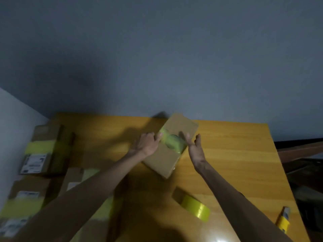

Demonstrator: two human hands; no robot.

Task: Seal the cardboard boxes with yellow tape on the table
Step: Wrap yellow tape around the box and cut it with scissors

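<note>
There are four boxes in all. Three boxes (43, 147) sit at the left of the yellow surface (236, 154), each with yellow tape round it and a white label. The left hand (148, 144) lies on the left side of the fourth box (164, 159), with one fingertip on its tape (172, 143). It is too blurry to tell if this hand grips. This box is mid-surface, plain brown and tilted. Its long side runs from near to far and leans right. One yellow band crosses its middle. The right hand (194, 145) is wide, fingers straight, just beside the box's right edge. One roll (195, 206) lies nearer. One small yellow thing (284, 220) lies far right.
</note>
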